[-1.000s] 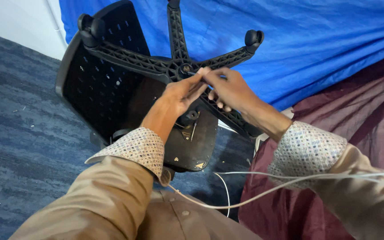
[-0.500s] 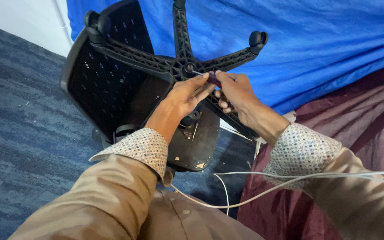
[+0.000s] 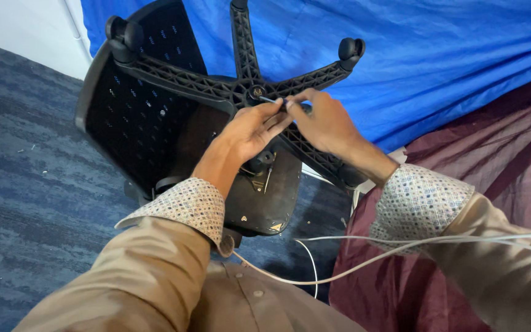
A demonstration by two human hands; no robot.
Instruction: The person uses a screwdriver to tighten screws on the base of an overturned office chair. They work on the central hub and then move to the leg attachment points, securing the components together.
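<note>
while the office chair lies on its side on the dark blue carpet, with the star-shaped base turned toward the camera, both hands meet at the centre hub of that base. the right hand is closed around a screwdriver, of which only the thin shaft and a little of the handle show, and its tip sits on the hub. the left hand has its fingers curled beside the shaft and seems to steady it; if it pinches the shaft fully, i cannot tell.

to do this step well, i think the tool must stay in one line with the hub hole, the left fingers must guide near the tip, and the push must be firm, because a slip could send the tip into the left hand.

compared with half a second ago, the right hand covers more of the reddish handle, the shaft lies flatter, and the view sits a little lower and to the left. behind hangs a blue sheet; a maroon cloth and a white cable are near.
</note>
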